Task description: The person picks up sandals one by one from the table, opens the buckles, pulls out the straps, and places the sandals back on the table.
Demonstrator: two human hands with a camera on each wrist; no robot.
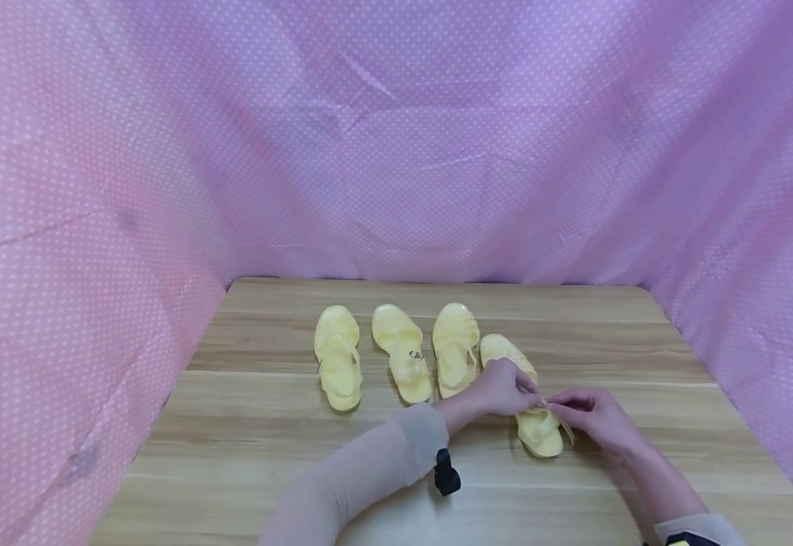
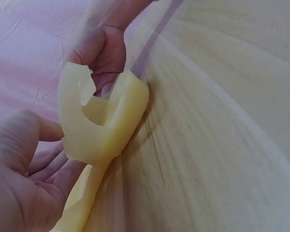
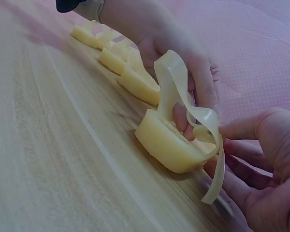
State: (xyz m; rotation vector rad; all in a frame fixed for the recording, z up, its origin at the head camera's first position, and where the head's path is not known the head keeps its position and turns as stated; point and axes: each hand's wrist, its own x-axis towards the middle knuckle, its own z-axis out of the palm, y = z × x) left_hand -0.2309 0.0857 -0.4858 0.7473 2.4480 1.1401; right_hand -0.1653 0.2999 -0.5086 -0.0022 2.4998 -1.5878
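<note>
A pale yellow jelly sandal [image 1: 540, 438] lies slanted on the table at the right end of a row, toe pointing away. My left hand [image 1: 506, 388] reaches over its middle and holds the side of the ankle strap, fingertips showing inside the strap loop in the right wrist view. On the sandal's right side, my right hand [image 1: 590, 415] pinches the ankle strap [image 3: 203, 116] between thumb and fingers near a small buckle. The strap's loose end [image 3: 215, 181] hangs down beside the sole. The heel strap [image 2: 79, 130] stands up in a loop. My left hand hides part of the upper.
Three more yellow sandals stand left of my hands: a far-left one [image 1: 339, 371], a middle one [image 1: 410, 375] with its buckle showing, and a nearer one [image 1: 454, 349]. Pink dotted cloth [image 1: 396, 174] surrounds the wood-grain table [image 1: 246, 455] at the back and sides.
</note>
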